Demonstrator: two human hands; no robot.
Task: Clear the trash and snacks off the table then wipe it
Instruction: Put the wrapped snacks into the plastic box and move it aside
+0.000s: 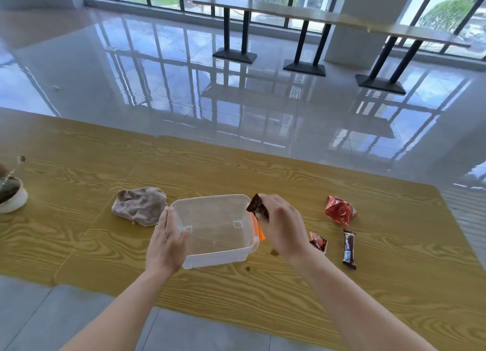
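Snack wrapper (pixel 258 208), dark brown, is pinched in the fingers of the right hand (pixel 282 228), held just above the right rim of a clear plastic container (pixel 214 229) that sits empty near the middle of the wood-grain tabletop (pixel 263 293). The left hand (pixel 167 241) lies flat and open against the container's left wall, thumb hooked over the rim, gripping nothing else. An orange latch (pixel 259 229) shows on the container's right side, partly hidden behind the right hand. Left of the container, touching its corner, lies a crumpled brownish cloth (pixel 139 206). To the right, well apart from the container, rest three more snacks: a crumpled red packet (pixel 340 210), a small red packet (pixel 318 242) beside the right wrist, and a dark brown bar (pixel 349 248) lying lengthwise. Small dark stains (pixel 274 252) mark the tabletop near the container's front right corner
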